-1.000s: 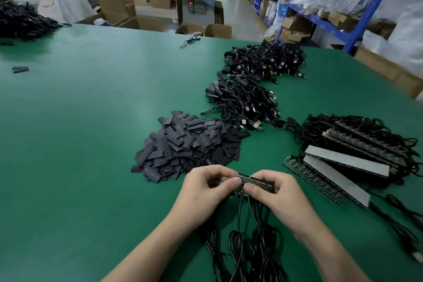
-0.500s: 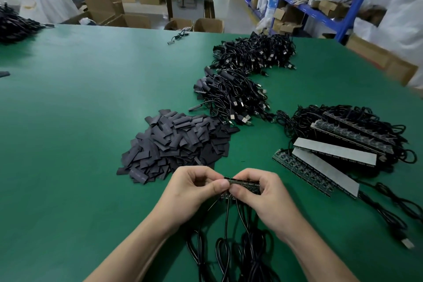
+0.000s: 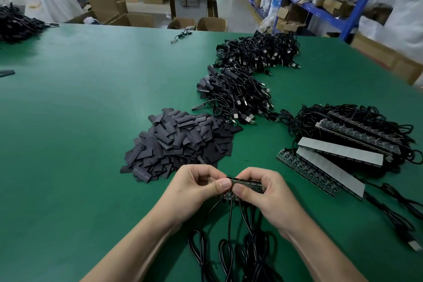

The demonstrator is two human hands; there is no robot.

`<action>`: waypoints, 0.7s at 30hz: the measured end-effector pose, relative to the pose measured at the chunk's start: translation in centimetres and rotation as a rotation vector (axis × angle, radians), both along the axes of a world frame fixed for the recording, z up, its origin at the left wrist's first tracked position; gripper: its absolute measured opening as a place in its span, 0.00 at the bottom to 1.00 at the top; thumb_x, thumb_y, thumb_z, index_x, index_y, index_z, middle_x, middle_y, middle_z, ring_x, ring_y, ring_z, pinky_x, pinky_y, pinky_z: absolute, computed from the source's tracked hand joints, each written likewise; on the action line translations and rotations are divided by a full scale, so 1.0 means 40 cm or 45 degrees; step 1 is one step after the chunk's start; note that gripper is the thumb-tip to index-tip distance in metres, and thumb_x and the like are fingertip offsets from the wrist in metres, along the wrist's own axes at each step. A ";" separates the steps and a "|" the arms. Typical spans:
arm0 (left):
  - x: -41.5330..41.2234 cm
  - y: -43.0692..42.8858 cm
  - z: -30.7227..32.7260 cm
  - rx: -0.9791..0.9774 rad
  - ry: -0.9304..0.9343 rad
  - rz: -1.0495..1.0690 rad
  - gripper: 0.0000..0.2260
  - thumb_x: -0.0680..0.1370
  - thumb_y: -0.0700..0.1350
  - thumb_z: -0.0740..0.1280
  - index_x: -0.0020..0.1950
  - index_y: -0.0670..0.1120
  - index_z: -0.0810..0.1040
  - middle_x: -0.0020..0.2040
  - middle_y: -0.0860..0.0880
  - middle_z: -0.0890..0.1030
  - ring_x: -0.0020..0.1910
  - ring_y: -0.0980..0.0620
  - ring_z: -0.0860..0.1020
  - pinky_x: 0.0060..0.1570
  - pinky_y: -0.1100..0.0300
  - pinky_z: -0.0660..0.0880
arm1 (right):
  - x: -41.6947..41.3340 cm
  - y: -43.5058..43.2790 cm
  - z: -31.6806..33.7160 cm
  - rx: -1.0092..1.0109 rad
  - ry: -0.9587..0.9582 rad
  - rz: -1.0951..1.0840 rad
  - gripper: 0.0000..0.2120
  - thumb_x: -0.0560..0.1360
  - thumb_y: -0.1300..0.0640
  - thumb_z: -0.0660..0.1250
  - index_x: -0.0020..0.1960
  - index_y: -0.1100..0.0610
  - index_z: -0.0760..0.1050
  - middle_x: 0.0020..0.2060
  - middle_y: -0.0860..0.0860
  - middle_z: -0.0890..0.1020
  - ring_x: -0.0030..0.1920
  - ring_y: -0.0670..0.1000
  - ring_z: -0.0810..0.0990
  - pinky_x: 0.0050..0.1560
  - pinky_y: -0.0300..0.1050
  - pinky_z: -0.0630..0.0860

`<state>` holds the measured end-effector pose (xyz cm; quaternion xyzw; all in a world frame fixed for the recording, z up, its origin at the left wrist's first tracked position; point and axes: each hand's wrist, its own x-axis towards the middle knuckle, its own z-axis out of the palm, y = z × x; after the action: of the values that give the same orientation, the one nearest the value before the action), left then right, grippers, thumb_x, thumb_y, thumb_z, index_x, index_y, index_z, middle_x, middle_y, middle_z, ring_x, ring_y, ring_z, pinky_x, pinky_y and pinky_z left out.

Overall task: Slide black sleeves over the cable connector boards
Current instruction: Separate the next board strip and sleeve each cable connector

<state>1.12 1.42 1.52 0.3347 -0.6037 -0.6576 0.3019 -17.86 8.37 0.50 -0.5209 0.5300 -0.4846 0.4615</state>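
Note:
My left hand [image 3: 196, 190] and my right hand [image 3: 263, 194] both pinch a short strip of green connector boards [image 3: 246, 183] just above the green table [image 3: 80, 121]. Thumbs meet at the strip's left end. Black cables [image 3: 231, 247] hang from the boards and loop toward me. A heap of flat black sleeves [image 3: 180, 144] lies just beyond my hands. No sleeve is visible in either hand.
To the right lie more board strips with grey backing [image 3: 332, 158] on tangled cables. Two piles of sleeved USB cables [image 3: 235, 94] [image 3: 258, 52] sit farther back. Another cable pile [image 3: 13, 23] is at far left. Cardboard boxes and blue shelving [image 3: 320, 7] stand beyond the table.
The hands stayed together on the board strip, with the thumbs drawing closer at its left end. The view shifted slightly as the head moved.

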 end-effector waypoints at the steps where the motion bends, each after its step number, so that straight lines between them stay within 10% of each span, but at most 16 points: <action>1: -0.001 0.001 -0.001 0.001 0.001 -0.001 0.07 0.72 0.49 0.76 0.43 0.46 0.87 0.38 0.46 0.82 0.38 0.52 0.74 0.37 0.67 0.69 | 0.000 0.000 0.001 -0.004 -0.010 0.003 0.02 0.76 0.57 0.76 0.44 0.53 0.84 0.37 0.51 0.84 0.41 0.47 0.80 0.48 0.42 0.77; 21: -0.007 0.009 0.004 0.069 -0.019 0.010 0.06 0.73 0.47 0.76 0.42 0.45 0.86 0.37 0.45 0.81 0.37 0.53 0.74 0.37 0.66 0.70 | -0.009 -0.001 0.007 0.019 -0.107 0.040 0.03 0.75 0.58 0.76 0.43 0.55 0.84 0.36 0.50 0.84 0.39 0.45 0.80 0.46 0.37 0.75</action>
<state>0.82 1.76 1.68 0.3499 -0.5866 -0.6700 0.2908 -18.20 8.34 0.79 -0.5047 0.5055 -0.4947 0.4950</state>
